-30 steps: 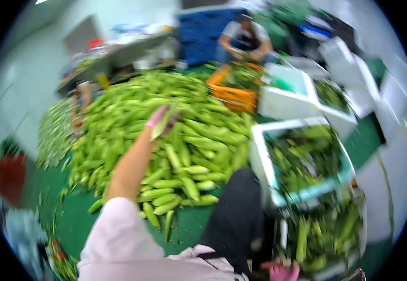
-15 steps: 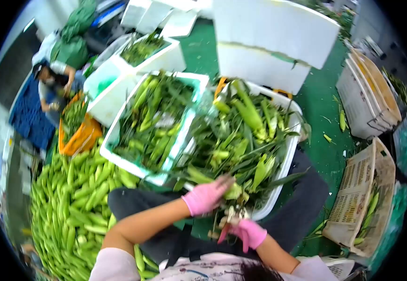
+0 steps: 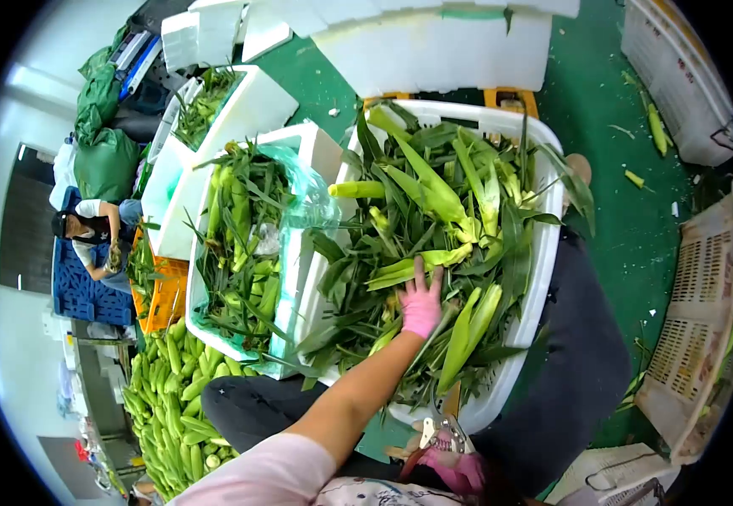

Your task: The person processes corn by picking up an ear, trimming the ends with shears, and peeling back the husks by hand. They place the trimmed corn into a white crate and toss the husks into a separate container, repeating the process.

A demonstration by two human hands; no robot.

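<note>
My left hand (image 3: 421, 305), in a pink glove, reaches over a white basket (image 3: 544, 278) with its fingers spread. The fingertips are at the lower edge of a pale green corn ear (image 3: 400, 271) in its husk. Long dark corn leaves (image 3: 341, 304) and more husked ears (image 3: 430, 185) fill the basket. By its near edge, my right hand (image 3: 459, 471), also gloved in pink, is closed around metal pruning shears (image 3: 441, 434) with a red handle. The right hand's fingers are partly hidden by the shears.
Left of the basket stands a foam box (image 3: 303, 287) of corn, with a pile of trimmed ears (image 3: 172, 405) on the floor below. Another person (image 3: 101, 232) sits by an orange crate (image 3: 168, 295). Plastic crates (image 3: 695, 312) line the right side; foam boards (image 3: 434, 51) stand behind.
My left hand has moved away from the right one and forward over the basket, its fingers now spread. The right hand keeps the shears low near my lap. The view has turned and shifted.
</note>
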